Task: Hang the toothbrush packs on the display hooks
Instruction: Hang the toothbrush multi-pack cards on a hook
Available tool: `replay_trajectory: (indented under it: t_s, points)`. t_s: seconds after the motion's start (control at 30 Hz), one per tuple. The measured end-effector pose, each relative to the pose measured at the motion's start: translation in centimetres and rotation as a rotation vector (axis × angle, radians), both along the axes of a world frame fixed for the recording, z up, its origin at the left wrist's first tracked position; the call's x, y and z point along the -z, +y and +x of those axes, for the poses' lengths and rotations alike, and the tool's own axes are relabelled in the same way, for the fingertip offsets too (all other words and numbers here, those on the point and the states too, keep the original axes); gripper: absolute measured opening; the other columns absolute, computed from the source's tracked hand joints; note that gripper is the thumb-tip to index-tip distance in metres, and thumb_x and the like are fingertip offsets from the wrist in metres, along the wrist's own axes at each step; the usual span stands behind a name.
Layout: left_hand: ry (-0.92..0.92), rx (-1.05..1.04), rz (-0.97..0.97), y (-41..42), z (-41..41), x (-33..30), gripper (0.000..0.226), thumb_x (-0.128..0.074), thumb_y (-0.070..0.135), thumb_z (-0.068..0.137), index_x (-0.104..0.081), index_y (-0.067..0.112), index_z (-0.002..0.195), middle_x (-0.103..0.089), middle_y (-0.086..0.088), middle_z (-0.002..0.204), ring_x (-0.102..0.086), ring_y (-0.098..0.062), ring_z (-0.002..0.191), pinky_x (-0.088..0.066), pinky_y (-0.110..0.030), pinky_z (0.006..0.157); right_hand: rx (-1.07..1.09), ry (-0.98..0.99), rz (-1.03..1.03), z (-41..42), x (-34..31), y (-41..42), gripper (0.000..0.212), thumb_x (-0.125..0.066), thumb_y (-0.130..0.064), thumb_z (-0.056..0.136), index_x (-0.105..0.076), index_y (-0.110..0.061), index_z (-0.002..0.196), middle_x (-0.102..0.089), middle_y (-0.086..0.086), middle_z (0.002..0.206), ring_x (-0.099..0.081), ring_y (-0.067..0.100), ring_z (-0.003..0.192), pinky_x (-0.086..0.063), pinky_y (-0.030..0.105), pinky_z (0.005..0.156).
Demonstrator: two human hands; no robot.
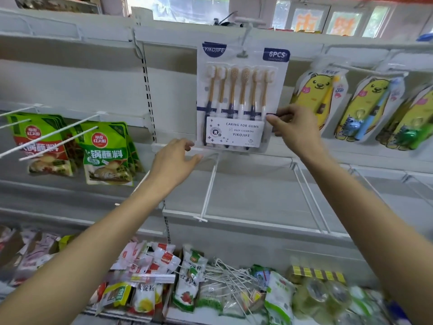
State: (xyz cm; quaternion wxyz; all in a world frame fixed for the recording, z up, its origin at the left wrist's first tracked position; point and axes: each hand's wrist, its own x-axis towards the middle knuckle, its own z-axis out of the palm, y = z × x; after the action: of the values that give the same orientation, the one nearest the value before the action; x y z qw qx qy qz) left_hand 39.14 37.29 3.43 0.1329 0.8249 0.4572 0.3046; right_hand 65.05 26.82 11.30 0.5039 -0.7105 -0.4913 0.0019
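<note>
bright even daylight, wide-angle edge bending, blurred lower-right corner

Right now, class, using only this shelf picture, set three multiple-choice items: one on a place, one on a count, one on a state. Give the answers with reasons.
1. Where do the yellow bear packs hang relative to the toothbrush pack?
A. To its right
B. To its left
C. Directly below it

2. How many brushes does the toothbrush pack hold?
A. Three
B. Six
C. Ten

3. What is the right hand doing?
A. Hanging at the person's side
B. Gripping a green sauce pouch
C. Pinching the pack's right edge

Answers: 1 A, the bears hang on hooks right of the pack. 2 B, six brush heads show and the label reads 6PCS. 3 C, thumb and fingers close on the pack's edge, while the left hand touches its lower left corner.
</note>
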Motion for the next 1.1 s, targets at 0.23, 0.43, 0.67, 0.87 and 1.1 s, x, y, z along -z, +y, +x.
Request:
replay_trajectory:
  t_s: [0.23, 0.43, 0.67, 0.87, 1.1]
  points:
    - [0.128, 0.2, 0.274, -4.6, -2.4, -0.6, 0.049, -0.059, 0.043, 0.093, -0.051, 0.024, 0.138, -0.059, 0.001, 0.133, -0.056, -0.024, 0.121, -0.045, -0.042, 0.099, 0.131, -0.27, -0.092, -3.8, 4.1, -8.3, 0.037, -0.07, -0.023, 0.09, -0.061, -0.012, 0.124, -0.06, 0.007, 0.124, -0.065, 0.018, 0.098, -0.055, 0.041, 0.087]
    - [0.174, 0.426, 0.408, -9.6, -0.8, -0.5, 0.065, -0.055, 0.045, 0.084, -0.043, 0.021, 0.144, -0.056, -0.005, 0.137, -0.049, -0.029, 0.126, -0.042, -0.047, 0.104, 0.118, -0.54, -0.267, -8.2, 5.6, -17.3, 0.046, -0.067, -0.023, 0.093, -0.054, -0.014, 0.136, -0.056, 0.006, 0.133, -0.053, 0.027, 0.122, -0.046, 0.042, 0.098]
    - [0.153, 0.677, 0.421, -17.0, 4.0, 0.6, 0.07, -0.057, 0.05, 0.08, -0.043, 0.02, 0.142, -0.056, -0.004, 0.135, -0.049, -0.028, 0.125, -0.044, -0.046, 0.101, 0.253, -0.611, -0.41, -8.2, 6.7, -27.5, 0.059, -0.065, -0.03, 0.094, -0.043, -0.011, 0.146, -0.053, 0.008, 0.139, -0.048, 0.03, 0.127, -0.041, 0.042, 0.105]
    - [0.117, 0.854, 0.439, -24.2, 9.9, 0.7, 0.063, -0.063, 0.047, 0.081, -0.048, 0.02, 0.136, -0.056, -0.002, 0.132, -0.049, -0.026, 0.125, -0.043, -0.044, 0.102, 0.399, -0.622, -0.47, -5.7, 7.5, -36.3, 0.067, -0.068, -0.032, 0.091, -0.04, -0.011, 0.148, -0.052, 0.008, 0.141, -0.048, 0.029, 0.128, -0.04, 0.041, 0.107]
    - [0.107, 0.993, 0.458, -34.1, 19.9, 0.6, 0.065, -0.052, 0.056, 0.082, -0.047, 0.021, 0.136, -0.055, -0.001, 0.132, -0.049, -0.024, 0.124, -0.042, -0.041, 0.102, 0.536, -0.552, -0.521, 0.9, 8.3, -47.1, 0.071, -0.068, -0.036, 0.092, -0.038, -0.008, 0.15, -0.051, 0.009, 0.141, -0.046, 0.029, 0.13, -0.034, 0.036, 0.108]
